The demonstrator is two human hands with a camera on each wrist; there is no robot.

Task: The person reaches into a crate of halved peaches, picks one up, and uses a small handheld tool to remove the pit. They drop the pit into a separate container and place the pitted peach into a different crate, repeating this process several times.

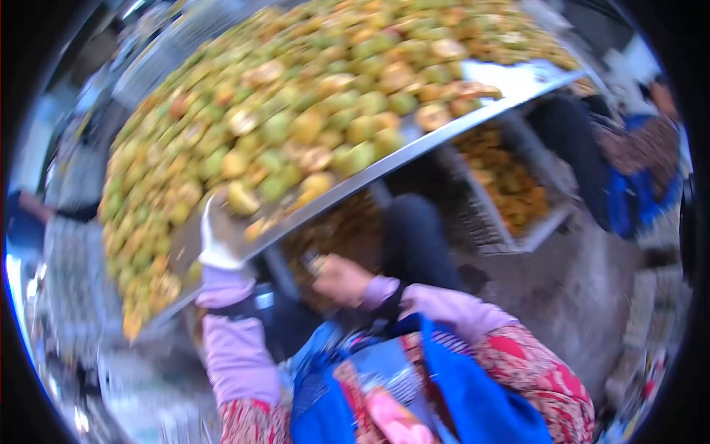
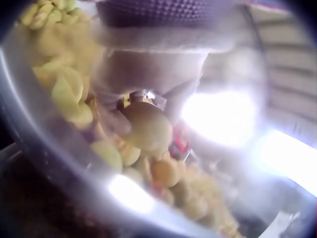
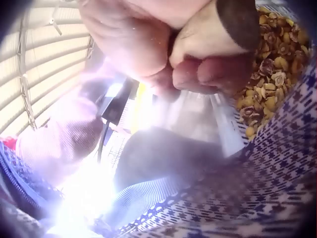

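Note:
My left hand [image 1: 220, 235], in a white glove, reaches over the near rim of a metal tray [image 1: 370, 172] heaped with yellow-green apricots [image 1: 310, 122]. Seen from the left wrist, its fingers curl round one apricot [image 2: 151, 130], just above other fruit along the rim. My bare right hand [image 1: 344, 280] is lower, below the tray's edge and in front of my lap. Its fingers [image 3: 190, 74] are curled in the right wrist view. A small blurred thing with a dark end [image 1: 310, 259] protrudes from them; I cannot tell its kind.
Under the tray, a crate [image 1: 510, 240] holds orange fruit pieces [image 1: 503, 177]. More pieces [image 3: 272, 64] lie beside my right hand. My knee [image 1: 418, 229] is close under the rim. Another person [image 1: 636, 155] sits to the right; stacked crates [image 1: 78, 274] stand at left.

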